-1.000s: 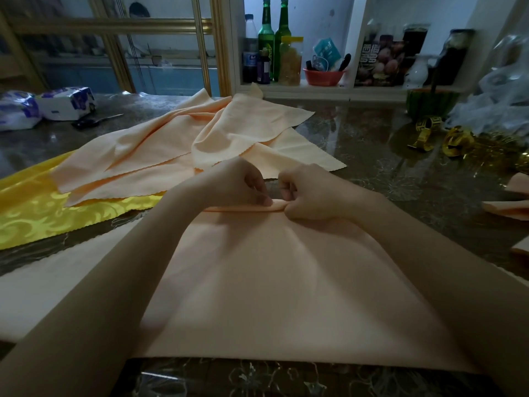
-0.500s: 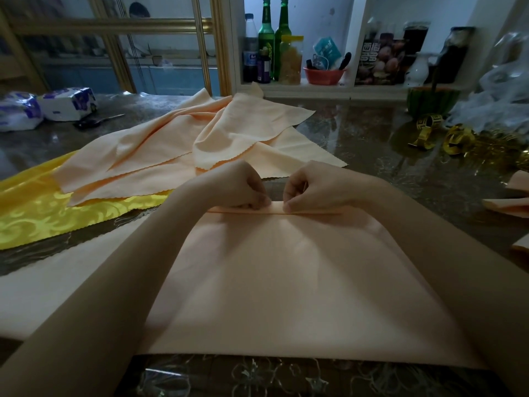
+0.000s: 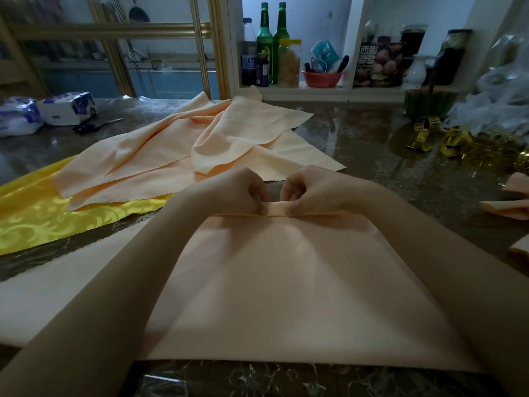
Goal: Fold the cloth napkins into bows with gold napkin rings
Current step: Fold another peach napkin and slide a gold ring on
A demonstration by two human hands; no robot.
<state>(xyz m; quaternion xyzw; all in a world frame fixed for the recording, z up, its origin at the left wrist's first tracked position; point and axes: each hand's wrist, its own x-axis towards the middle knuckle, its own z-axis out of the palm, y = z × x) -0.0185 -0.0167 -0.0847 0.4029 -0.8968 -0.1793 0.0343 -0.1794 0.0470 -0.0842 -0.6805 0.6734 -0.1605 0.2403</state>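
Obscured: napkin (image 3: pixel 286 282) side edges lie under the forearms; its far fold sits partly behind left hand (image 3: pixel 237 193) and right hand (image 3: pixel 312 193). At right, peach pieces (image 3: pixel 509 209) cut by frame edge. I cannot count the gold napkin rings (image 3: pixel 455 140); heap blurs. At left, yellow cloth (image 3: pixel 43 213) runs off frame.

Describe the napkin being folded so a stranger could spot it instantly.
On the dark glossy table, nearest the camera, lies a flat peach cloth napkin. Unlike the rumpled peach napkin pile behind it, its far edge is pinched by the left hand and right hand.
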